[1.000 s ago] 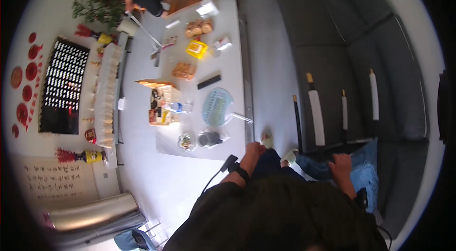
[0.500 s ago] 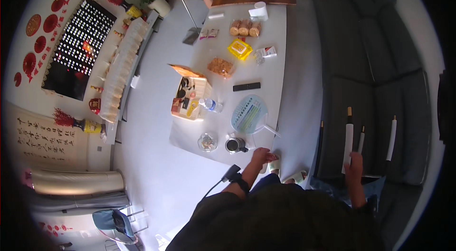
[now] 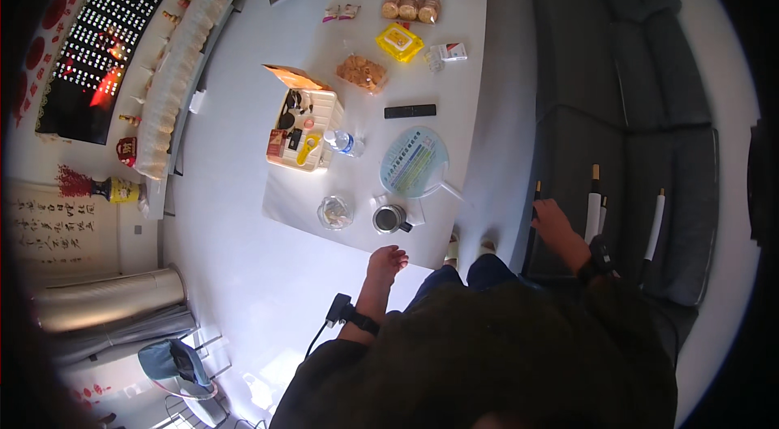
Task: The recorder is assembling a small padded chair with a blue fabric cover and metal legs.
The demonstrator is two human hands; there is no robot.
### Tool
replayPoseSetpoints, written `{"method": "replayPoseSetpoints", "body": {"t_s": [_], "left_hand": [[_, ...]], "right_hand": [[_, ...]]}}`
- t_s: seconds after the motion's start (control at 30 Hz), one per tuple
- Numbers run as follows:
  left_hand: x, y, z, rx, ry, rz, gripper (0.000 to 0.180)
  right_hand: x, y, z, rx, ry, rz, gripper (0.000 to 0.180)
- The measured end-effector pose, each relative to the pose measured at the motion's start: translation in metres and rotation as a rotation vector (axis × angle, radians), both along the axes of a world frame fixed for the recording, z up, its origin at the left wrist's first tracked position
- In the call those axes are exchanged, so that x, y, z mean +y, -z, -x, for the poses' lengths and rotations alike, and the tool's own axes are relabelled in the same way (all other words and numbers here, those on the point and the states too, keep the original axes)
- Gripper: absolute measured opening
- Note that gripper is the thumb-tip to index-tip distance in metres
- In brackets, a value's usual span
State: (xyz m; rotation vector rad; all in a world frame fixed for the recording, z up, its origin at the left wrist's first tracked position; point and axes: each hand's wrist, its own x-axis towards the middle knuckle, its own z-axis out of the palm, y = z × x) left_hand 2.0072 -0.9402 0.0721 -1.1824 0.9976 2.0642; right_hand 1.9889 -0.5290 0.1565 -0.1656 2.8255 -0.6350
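Observation:
My left hand (image 3: 385, 262) hovers off the near edge of the long table, its fingers loosely bent and apart with nothing in them. The dark mug (image 3: 389, 219) is the object closest to it, with a glass bowl (image 3: 333, 212) beside that. By the sofa, my right hand (image 3: 557, 225) has its fingers closed around a slim dark stick with a gold tip (image 3: 537, 188); the hand hides the stick's lower part. To the right of this hand, white rods with dark, gold-tipped ends (image 3: 595, 198) rise in front of the sofa seat, and another white rod (image 3: 656, 226) leans farther right.
On the table (image 3: 308, 222) are a round fan (image 3: 414, 161), a black remote (image 3: 410, 112), a water bottle (image 3: 344, 142), an open box of small items (image 3: 320, 111), a yellow wipes pack (image 3: 399, 43) and bagged snacks (image 3: 361, 73). A grey sofa (image 3: 580, 64) lines the right.
My right hand has moved forward and left, from beside the white rods to the dark stick. My left hand has shifted left, away from the table corner. The view has shifted too.

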Motion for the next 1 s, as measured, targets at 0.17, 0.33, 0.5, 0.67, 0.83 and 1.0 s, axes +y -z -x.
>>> {"method": "replayPoseSetpoints", "body": {"t_s": [0.17,0.33,0.5,0.67,0.83,1.0], "left_hand": [[-0.007,-0.004,-0.022,-0.007,-0.118,-0.016,0.027],[0.006,-0.021,-0.044,0.020,-0.231,-0.018,0.030],[0.013,-0.045,-0.068,0.035,-0.312,-0.010,0.020],[0.019,-0.058,-0.094,0.096,-0.446,-0.049,0.020],[0.032,-0.068,-0.107,0.077,-0.577,-0.061,0.023],[0.039,-0.071,-0.110,0.056,-0.622,-0.027,0.024]], "right_hand": [[-0.003,0.049,0.051,-0.040,-0.227,-0.042,0.032],[-0.036,0.069,0.137,0.067,-0.310,-0.079,0.022],[-0.075,0.091,0.222,0.099,-0.391,-0.056,0.029],[-0.112,0.121,0.288,0.352,-0.449,-0.020,0.022],[-0.137,0.152,0.318,0.489,-0.440,-0.012,0.024],[-0.157,0.177,0.334,0.312,-0.392,-0.124,0.049]]}}
